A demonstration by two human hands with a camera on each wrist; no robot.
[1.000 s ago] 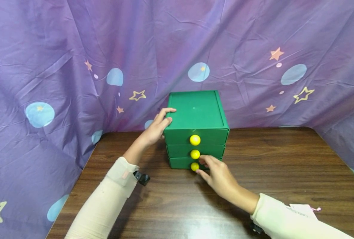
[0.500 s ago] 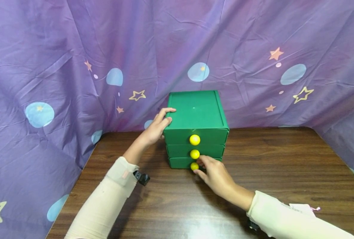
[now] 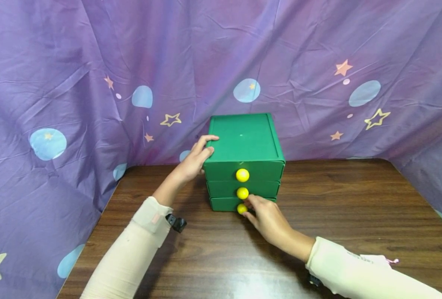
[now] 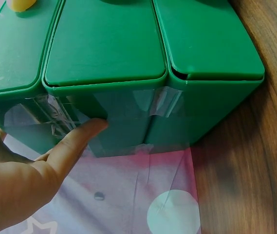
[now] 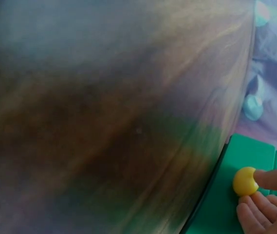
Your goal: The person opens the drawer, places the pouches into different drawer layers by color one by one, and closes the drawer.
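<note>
A green unit of three stacked drawers (image 3: pixel 245 137) stands on the table, each front bearing a round yellow knob. My left hand (image 3: pixel 193 162) lies against its left side, fingertips over the top edge; in the left wrist view one straight finger (image 4: pixel 77 144) presses the taped side wall. At the lowest drawer, my right hand (image 3: pixel 271 218) pinches the bottom yellow knob (image 3: pixel 241 209) between thumb and fingers. The right wrist view shows the thumb on that knob (image 5: pixel 244 181) with curled fingers beside it. Above it are the middle knob (image 3: pixel 242 193) and top knob (image 3: pixel 242 175). All drawers look closed.
The unit stands on a brown wood-grain table (image 3: pixel 340 207). Behind it hangs a purple curtain (image 3: pixel 191 62) with stars and blue spots. A small white pouch (image 3: pixel 375 260) with a pink cord lies at the right, partly behind the right sleeve.
My right hand has shifted slightly left, and its thumb and fingers have come together on the bottom knob. The left hand and the drawers have stayed put.
</note>
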